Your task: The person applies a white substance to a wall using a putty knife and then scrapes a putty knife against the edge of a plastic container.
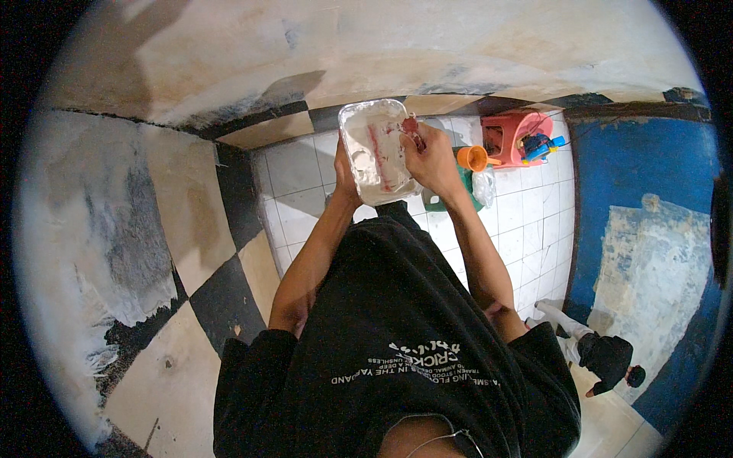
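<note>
In front of my chest is a white rectangular tub (353, 126), its inside coated with whitish paste and marked by a reddish streak. My left hand (345, 180) grips the tub along its left side, the fingers mostly hidden behind it. Over the tub's right edge, my right hand (432, 159) is closed around a small tool with a red end (411, 124). The tool's lower part is hidden by the hand and the paste, so its exact kind does not show.
Beyond my right forearm are an orange dipper (473, 158), a green container (434, 204) and a clear plastic bag (484, 188). A pink plastic stool (498, 136) bears a blue-and-yellow item (543, 147). Another person (605, 360) is at the lower right. A checkered wall (200, 206) rises at left.
</note>
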